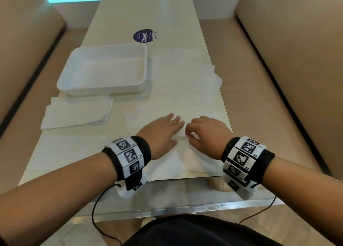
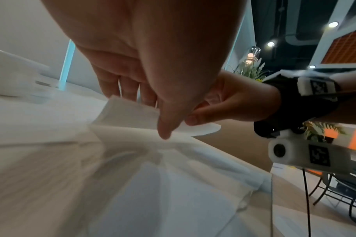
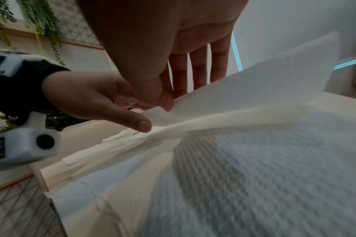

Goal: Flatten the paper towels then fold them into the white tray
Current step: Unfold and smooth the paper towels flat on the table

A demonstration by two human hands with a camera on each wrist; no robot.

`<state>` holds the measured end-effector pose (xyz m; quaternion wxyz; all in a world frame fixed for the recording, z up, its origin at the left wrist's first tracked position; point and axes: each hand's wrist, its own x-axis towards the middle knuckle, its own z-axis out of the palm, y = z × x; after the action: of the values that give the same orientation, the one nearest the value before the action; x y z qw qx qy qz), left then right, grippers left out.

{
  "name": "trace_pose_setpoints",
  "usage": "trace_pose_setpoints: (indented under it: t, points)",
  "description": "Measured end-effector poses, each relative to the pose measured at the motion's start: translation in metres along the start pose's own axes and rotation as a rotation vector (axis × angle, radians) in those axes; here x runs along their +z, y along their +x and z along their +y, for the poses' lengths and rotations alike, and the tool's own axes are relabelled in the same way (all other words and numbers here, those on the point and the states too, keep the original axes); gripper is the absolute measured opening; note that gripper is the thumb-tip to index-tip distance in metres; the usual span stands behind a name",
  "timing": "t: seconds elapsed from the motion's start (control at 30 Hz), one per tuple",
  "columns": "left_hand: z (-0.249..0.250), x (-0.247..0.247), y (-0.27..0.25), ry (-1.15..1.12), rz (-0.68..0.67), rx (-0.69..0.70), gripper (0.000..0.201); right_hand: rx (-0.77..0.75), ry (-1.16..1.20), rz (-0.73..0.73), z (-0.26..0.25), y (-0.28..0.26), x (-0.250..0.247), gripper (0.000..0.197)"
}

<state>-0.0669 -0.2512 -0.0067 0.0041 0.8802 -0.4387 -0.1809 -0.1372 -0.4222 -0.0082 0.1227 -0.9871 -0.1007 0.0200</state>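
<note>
Right fingers [image 3: 165, 102]: pinching raised paper towel sheet [image 3: 254, 83], lower centre.
Left fingers [image 1: 174, 122]: straight, flat on sheet.
White tray [image 1: 74, 67]: upper left.

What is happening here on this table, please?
A person is working on paper towels at the near end of a long table. The left hand lies with straight fingers on a paper towel, while the right hand pinches a raised flap of it. A stack of folded towels lies to the left, in front of the white tray. The tray looks empty.
</note>
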Motion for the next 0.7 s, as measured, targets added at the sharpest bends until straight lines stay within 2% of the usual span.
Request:
trace_pose_setpoints:
  t: [0.1,0.2,0.3,0.47,0.7]
  points:
    - [0.004,0.004,0.003,-0.048,-0.007,-0.005,0.045,0.029,0.024,-0.021,-0.005,-0.001,0.000,0.022]
    - [0.003,0.004,0.001,-0.057,0.021,0.015,0.041,0.057,-0.011,-0.127,-0.011,0.003,0.002,0.039]
    - [-0.001,0.000,-0.004,-0.033,0.035,0.013,0.041,0.093,-0.142,-0.222,-0.012,0.010,0.001,0.046]
    - [-0.020,-0.002,-0.014,0.009,0.028,-0.050,0.047,0.113,-0.224,-0.271,0.002,-0.002,-0.003,0.050]
    - [-0.048,0.001,-0.042,0.023,0.019,-0.124,0.048,0.154,-0.283,-0.297,0.028,-0.021,0.001,0.044]
